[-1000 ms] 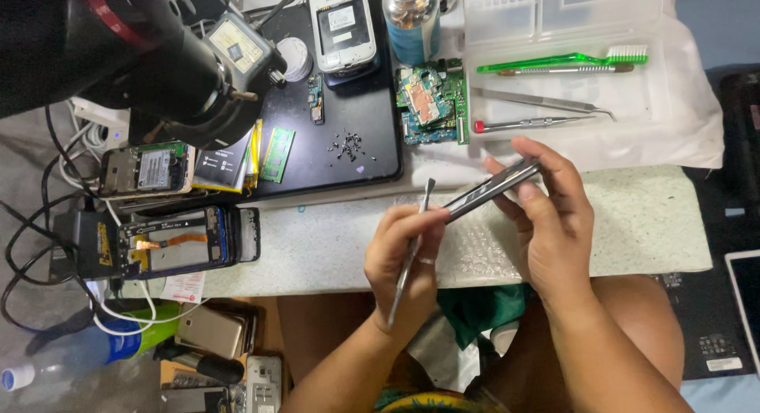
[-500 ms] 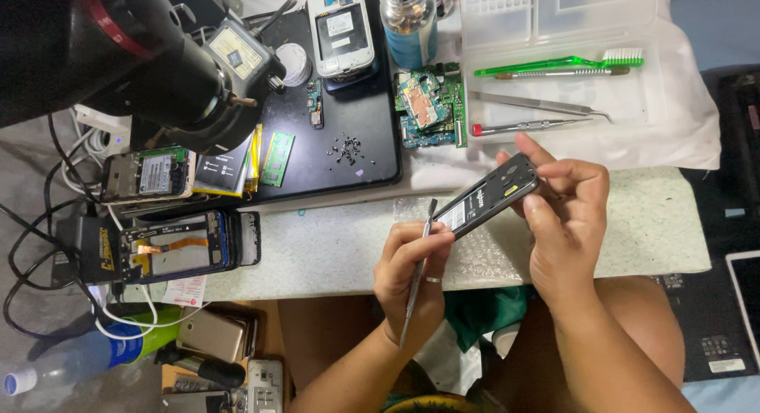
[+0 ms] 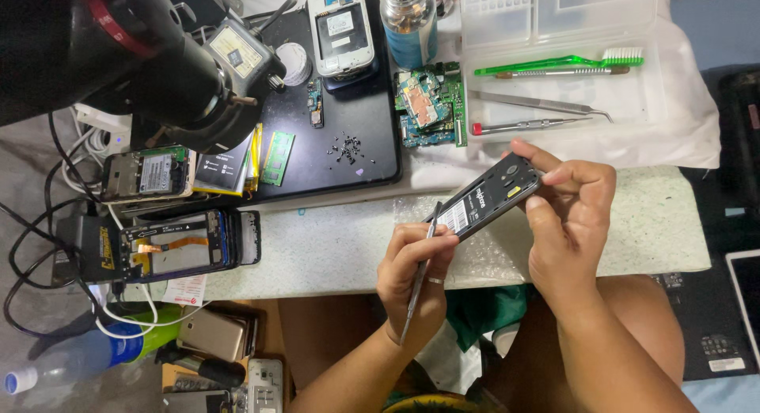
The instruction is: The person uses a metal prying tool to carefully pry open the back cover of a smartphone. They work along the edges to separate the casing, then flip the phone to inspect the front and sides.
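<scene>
Two hands work at centre frame: right hand (image 3: 570, 223) has fingers clamped on the edges of an opened black phone (image 3: 489, 198), held tilted above the pale worktop (image 3: 332, 247); left hand (image 3: 416, 274) has fingers closed together on a thin metal pry tool (image 3: 419, 274), tip touching the phone's lower end. Risk, as judged: the tip could slip and gouge the inside, since the phone hangs unsupported. White rectangular label sits on the phone's lower part. Upper centre, a blue-labelled jar (image 3: 409, 21); left, a yellow-and-black sticker on a dismantled phone (image 3: 170, 247).
</scene>
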